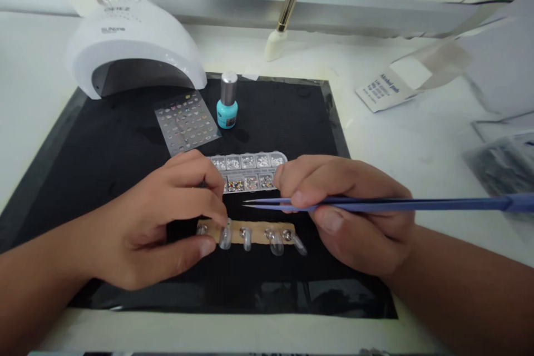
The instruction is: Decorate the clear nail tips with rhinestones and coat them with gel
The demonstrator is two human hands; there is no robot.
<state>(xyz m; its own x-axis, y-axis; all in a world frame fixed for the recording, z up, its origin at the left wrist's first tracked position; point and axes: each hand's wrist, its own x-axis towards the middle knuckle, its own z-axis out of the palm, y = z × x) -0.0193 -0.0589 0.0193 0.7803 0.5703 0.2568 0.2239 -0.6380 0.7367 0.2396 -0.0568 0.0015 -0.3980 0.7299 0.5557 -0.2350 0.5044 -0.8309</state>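
Observation:
My right hand [354, 211] is closed around blue tweezers [367, 204]. Their two thin tips point left and stand slightly apart, with nothing visible between them. Below the tips lies a tan strip [258, 232] carrying several clear false nails [247, 239] on round metal-looking holders. At the strip's left end is my left hand [162, 222], thumb and index finger bent and apart. Its index fingertip is at the second nail [226, 236], where a small green speck shows; whether they touch I cannot tell. Behind the strip, a clear compartment case [250, 171] of rhinestones is partly covered by both hands.
A black mat [283, 111] lies under the work. Toward the back are a sticker sheet [187, 122], a turquoise polish bottle [227, 105], a white nail lamp [137, 39] and a cream bottle with a gold-and-black cap [277, 39]. An alcohol pads box [387, 86] stands at right.

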